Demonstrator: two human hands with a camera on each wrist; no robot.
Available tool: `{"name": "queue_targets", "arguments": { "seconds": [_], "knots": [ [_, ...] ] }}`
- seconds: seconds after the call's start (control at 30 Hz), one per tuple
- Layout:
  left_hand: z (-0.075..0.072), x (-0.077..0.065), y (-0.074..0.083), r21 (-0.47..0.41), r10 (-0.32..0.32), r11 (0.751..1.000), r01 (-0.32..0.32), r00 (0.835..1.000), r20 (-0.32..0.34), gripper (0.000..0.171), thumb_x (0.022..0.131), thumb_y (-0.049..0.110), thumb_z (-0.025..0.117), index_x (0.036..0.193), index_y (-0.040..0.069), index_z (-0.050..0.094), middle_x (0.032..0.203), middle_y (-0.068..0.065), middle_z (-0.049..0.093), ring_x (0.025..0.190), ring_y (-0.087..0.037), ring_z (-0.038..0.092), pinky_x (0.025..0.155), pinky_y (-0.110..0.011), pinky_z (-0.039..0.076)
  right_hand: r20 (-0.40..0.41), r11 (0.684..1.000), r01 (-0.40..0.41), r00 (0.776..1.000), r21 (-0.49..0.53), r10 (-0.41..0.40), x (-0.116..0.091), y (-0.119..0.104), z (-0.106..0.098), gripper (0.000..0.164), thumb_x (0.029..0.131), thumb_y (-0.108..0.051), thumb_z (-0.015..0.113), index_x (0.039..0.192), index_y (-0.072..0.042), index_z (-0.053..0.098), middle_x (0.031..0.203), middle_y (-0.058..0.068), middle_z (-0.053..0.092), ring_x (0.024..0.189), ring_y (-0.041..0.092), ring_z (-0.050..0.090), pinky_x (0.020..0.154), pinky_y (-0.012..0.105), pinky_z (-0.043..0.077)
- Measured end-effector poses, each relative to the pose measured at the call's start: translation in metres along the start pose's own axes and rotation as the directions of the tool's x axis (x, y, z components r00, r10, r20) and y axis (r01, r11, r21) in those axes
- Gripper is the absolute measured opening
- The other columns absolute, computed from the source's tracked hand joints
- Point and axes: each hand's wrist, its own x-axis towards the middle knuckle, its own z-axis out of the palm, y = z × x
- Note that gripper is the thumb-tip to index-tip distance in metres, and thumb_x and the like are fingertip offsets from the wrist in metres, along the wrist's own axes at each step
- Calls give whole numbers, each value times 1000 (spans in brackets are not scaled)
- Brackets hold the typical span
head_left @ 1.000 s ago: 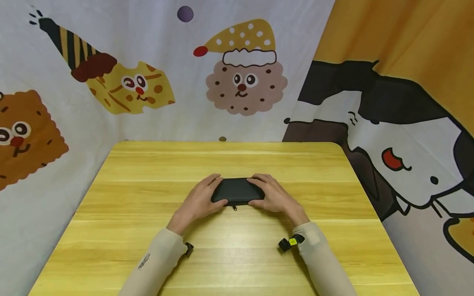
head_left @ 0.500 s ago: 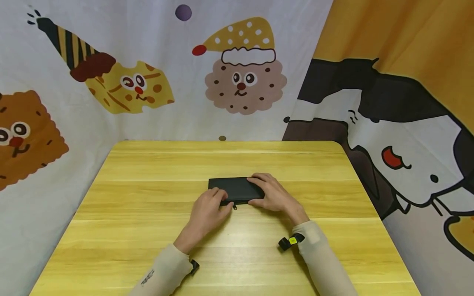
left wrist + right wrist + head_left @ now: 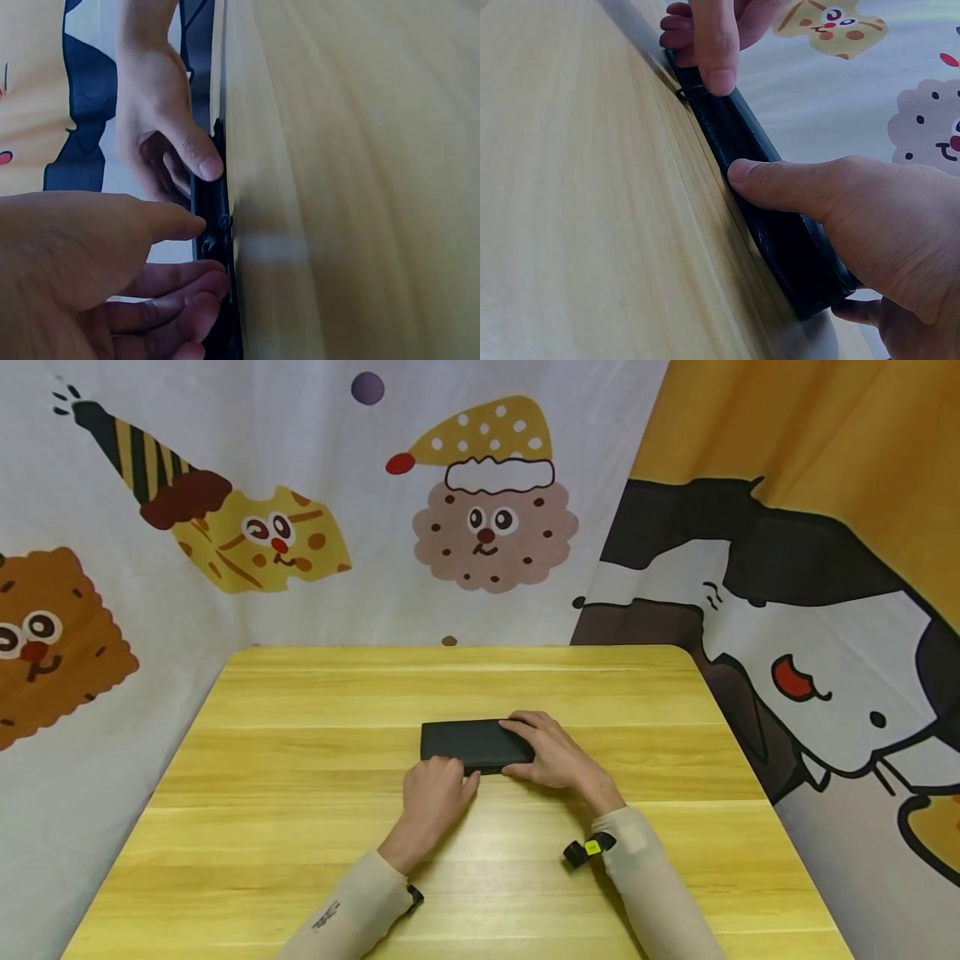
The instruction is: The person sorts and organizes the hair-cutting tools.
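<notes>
A flat black zip case (image 3: 471, 741) lies on the table in the head view. My right hand (image 3: 561, 757) grips its right end, thumb on the front side and fingers over the back. My left hand (image 3: 433, 792) is at the front edge, left of centre. In the left wrist view its thumb and bent fingers stand apart, fingertips right at the zipped side, with the small zip pull (image 3: 225, 221) by the thumb. The right wrist view shows the right thumb pressed on the case (image 3: 739, 135) and the left thumb near the pull's loop.
The wooden table (image 3: 300, 693) has a light striped top. A white curtain (image 3: 300, 618) with cartoon prints hangs behind it, with a yellow and black printed part at the right. Each sleeve carries a small black wrist camera (image 3: 576, 856).
My left hand has let go of the case's left end and moved toward me and right, to the front edge by the zip pull. The right hand keeps its grip.
</notes>
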Motion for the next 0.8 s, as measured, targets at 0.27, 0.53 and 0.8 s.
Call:
{"name": "queue_targets", "arguments": {
  "seconds": [0.27, 0.53, 0.8],
  "knots": [
    [4, 4, 9, 46, -9, 999, 9, 1000, 12, 58, 99, 43, 87, 58, 17, 56, 58, -5, 61, 46, -21, 57, 39, -31, 40, -2, 1000, -4, 1000, 1, 4, -1, -1, 0, 83, 97, -43, 91, 168, -20, 56, 173, 17, 51, 163, 42, 47, 131, 65, 45],
    [5, 6, 9, 6, 2, 1000, -2, 1000, 6, 58, 99, 21, 80, 54, 20, 43, 54, 2, 41, 45, -14, 39, 39, -28, 26, -3, 1000, -10, 1000, 4, 10, 0, 0, 1, 83, 96, -44, 92, 168, -20, 56, 173, 16, 51, 162, 41, 47, 131, 64, 46],
    [4, 5, 7, -10, 12, 1000, -12, 1000, 4, 61, 93, 8, 75, 57, 24, 28, 57, 7, 24, 51, -11, 23, 42, -25, 16, -9, 1000, -5, 1000, 3, 5, -1, 0, 1, 83, 96, -43, 92, 168, -20, 57, 173, 17, 51, 162, 42, 47, 131, 64, 46]
  ]
}}
